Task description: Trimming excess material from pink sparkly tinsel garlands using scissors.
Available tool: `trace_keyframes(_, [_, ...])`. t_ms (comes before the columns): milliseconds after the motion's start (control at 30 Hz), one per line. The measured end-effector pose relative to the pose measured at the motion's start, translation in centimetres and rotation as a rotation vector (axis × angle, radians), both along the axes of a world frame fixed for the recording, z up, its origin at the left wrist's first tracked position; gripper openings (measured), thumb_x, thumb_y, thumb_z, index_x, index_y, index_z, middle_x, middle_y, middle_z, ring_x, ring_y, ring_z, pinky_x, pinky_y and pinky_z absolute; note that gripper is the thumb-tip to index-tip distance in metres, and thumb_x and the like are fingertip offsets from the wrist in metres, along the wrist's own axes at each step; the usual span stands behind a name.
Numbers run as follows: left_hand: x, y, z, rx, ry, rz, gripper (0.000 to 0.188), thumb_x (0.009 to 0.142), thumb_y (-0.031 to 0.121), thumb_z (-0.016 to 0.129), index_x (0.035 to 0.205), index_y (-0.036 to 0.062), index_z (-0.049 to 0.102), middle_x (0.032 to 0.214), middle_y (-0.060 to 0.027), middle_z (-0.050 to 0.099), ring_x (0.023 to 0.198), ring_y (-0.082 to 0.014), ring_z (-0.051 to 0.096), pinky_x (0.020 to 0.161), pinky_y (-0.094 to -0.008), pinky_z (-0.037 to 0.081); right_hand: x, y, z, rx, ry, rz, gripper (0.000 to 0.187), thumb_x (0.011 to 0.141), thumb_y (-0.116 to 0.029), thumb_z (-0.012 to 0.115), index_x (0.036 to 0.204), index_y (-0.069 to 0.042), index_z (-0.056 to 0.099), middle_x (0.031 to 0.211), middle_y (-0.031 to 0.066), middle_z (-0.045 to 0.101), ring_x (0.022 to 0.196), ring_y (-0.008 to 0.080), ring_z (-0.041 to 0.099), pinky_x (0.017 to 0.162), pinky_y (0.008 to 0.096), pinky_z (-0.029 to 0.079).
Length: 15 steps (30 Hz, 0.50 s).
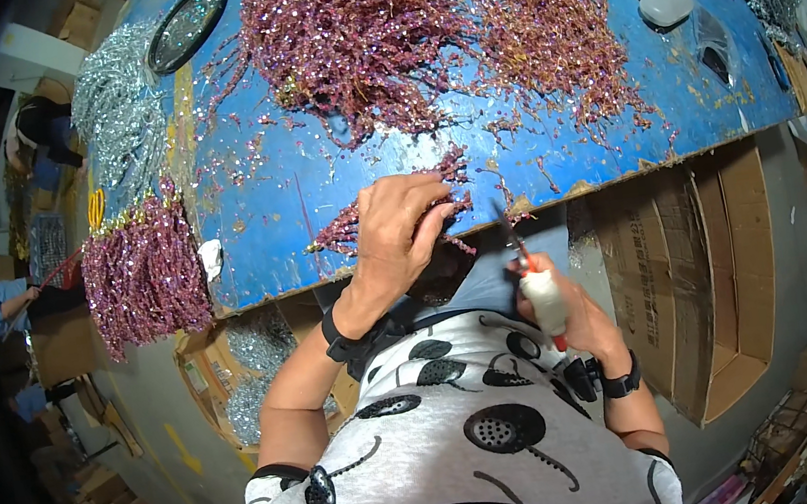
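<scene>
My left hand (398, 222) rests at the near edge of the blue table with its fingers curled closed over a small bunch of pink glittery sprigs (336, 232). Sprig ends stick out on both sides of the fingers. Off the table edge to the right, my right hand (582, 311) grips a hand tool (543, 300) with a white, wrapped-looking handle, red ends and a thin dark tip pointing up toward the table. Its exact kind is not clear. A large heap of pink sprigs (357, 36) lies beyond my left hand, with a smaller pile (555, 47) to its right.
Silver tinsel strands (119, 106) and a hanging pink bundle (144, 274) cover the left side. A black-rimmed round tray (187, 27) lies at the far left, a lamp-like white object (666, 8) at the far right. Below stands an open cardboard box (663, 270). People work at left.
</scene>
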<state>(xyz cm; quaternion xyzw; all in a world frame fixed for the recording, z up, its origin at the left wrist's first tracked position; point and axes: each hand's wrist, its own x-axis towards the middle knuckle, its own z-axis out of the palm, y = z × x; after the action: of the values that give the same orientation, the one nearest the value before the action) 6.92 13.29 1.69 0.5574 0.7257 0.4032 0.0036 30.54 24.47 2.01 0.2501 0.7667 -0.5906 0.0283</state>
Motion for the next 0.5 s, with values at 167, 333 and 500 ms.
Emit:
trace_keyframes(167, [-2.9,-3.8,2.0,-0.036,0.121,0.083,0.022,0.08,0.012,0.072,0.102,0.0081,0.069,0.108,-0.0091,0.066,0.1,-0.0259,0.059,0.087,-0.038,0.04,-0.4,3.4,1.8,0.118,-0.154,-0.335,0.052,0.082,-0.023,0.074,0.125,-0.007,0.051,0.08,0.0079,0.059,0.071,0.0185,0.059,0.066,0.0341,0.049])
trace_keyframes(333, [-5.9,-10.2,2.9,-0.285,-0.027,0.231,0.026,0.08,0.01,0.07,0.106,0.0061,0.068,0.116,-0.0121,0.063,0.107,-0.0285,0.056,0.094,-0.0397,0.04,-1.6,8.8,2.2,0.783,0.081,-0.309,0.051,0.074,-0.019,0.079,0.117,-0.003,0.058,0.104,0.0144,0.06,0.091,0.0309,0.061,0.078,0.038,0.051])
trace_keyframes(500, [-5.5,-11.9,1.9,-0.376,-0.023,0.204,0.027,0.08,0.011,0.071,0.106,0.0063,0.068,0.119,-0.0119,0.061,0.11,-0.0293,0.054,0.094,-0.0401,0.039,-3.7,13.0,2.4,0.873,0.064,-0.179,0.054,0.07,-0.012,0.077,0.118,-0.002,0.057,0.115,0.0149,0.058,0.104,0.0354,0.057,0.085,0.0424,0.049])
